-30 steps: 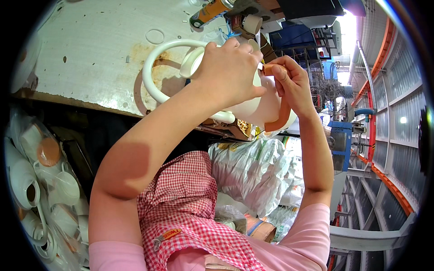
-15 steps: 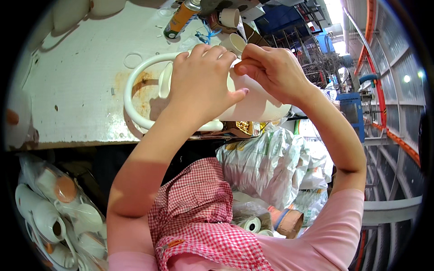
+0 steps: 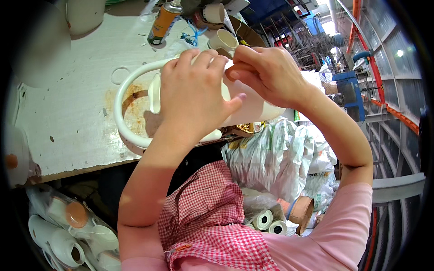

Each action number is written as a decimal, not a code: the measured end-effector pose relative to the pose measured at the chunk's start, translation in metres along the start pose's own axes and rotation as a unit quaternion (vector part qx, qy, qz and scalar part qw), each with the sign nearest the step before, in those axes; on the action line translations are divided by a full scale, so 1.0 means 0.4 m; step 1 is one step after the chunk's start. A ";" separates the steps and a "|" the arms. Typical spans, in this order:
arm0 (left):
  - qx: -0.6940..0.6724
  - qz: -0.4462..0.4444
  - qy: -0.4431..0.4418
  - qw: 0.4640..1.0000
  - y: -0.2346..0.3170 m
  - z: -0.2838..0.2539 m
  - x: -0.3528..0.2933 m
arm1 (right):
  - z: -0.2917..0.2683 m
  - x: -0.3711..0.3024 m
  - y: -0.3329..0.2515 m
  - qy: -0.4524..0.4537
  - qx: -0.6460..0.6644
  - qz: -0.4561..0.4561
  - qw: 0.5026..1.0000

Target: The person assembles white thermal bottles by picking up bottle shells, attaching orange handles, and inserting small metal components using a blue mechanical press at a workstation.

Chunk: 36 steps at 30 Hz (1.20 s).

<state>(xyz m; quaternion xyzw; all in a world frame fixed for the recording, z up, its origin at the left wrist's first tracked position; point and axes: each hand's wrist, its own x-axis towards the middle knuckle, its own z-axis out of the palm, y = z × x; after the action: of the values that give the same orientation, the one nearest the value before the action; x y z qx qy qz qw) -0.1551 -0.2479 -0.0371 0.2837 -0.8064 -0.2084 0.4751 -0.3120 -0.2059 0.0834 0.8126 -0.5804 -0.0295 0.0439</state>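
A smooth white plastic vessel [image 3: 247,100] with a big rounded loop handle [image 3: 121,106] lies on its side over the table's front edge. It looks like a watering can, but its kind is partly hidden by my hands. My left hand [image 3: 192,88] is spread over its body near the pale rim [image 3: 154,94], fingers curved across the top and thumb on the near side, gripping it. My right hand [image 3: 266,74] is closed in a pinch against the vessel's upper side. Whatever sits between its thumb and forefinger is hidden.
On the white worktable [image 3: 68,113] stand an orange spray can [image 3: 163,22], a cream cup [image 3: 224,40] and a thin white ring [image 3: 120,75]. Bagged white vessels [image 3: 68,244] lie below at left. Silvery white sacks [image 3: 271,158] and two white rolls [image 3: 263,220] are by my lap.
The view has shifted slightly, so the table and vessel appear a little farther left. Both hands keep nearly the same hold on the vessel.
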 end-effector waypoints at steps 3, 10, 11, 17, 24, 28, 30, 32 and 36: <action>0.018 0.016 -0.021 0.999 0.009 -0.014 0.015 | -0.003 -0.002 0.006 0.024 -0.001 0.000 1.000; 0.051 0.034 -0.046 0.997 -0.002 0.000 0.014 | 0.048 -0.025 0.029 0.173 0.130 0.023 0.976; 0.054 0.042 -0.051 0.996 -0.012 -0.007 0.011 | 0.065 -0.051 0.028 0.287 0.223 0.026 0.931; 0.017 0.085 -0.123 0.989 0.063 0.002 0.078 | 0.342 -0.434 0.211 0.485 0.355 0.445 0.664; -0.176 -0.103 -0.051 0.978 0.135 0.070 0.127 | 0.374 -0.397 0.153 0.433 0.691 0.276 0.508; -0.103 -0.115 0.021 0.988 0.151 0.114 0.140 | 0.384 -0.392 0.165 0.443 0.689 0.263 0.509; -0.072 -0.110 0.018 0.991 0.145 0.122 0.146 | 0.382 -0.395 0.165 0.449 0.677 0.267 0.518; -0.035 -0.095 -0.021 0.995 0.139 0.118 0.161 | 0.392 -0.407 0.179 0.455 0.657 0.271 0.536; -0.067 -0.192 -0.064 0.977 0.102 0.023 0.209 | 0.391 -0.500 0.138 0.590 0.414 0.320 0.615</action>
<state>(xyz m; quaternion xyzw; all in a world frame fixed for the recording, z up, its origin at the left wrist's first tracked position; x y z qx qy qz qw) -0.2063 -0.2715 0.0376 0.3868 -0.7496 -0.3672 0.3921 -0.4443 -0.0404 -0.0668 0.3496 -0.6035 0.7154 0.0427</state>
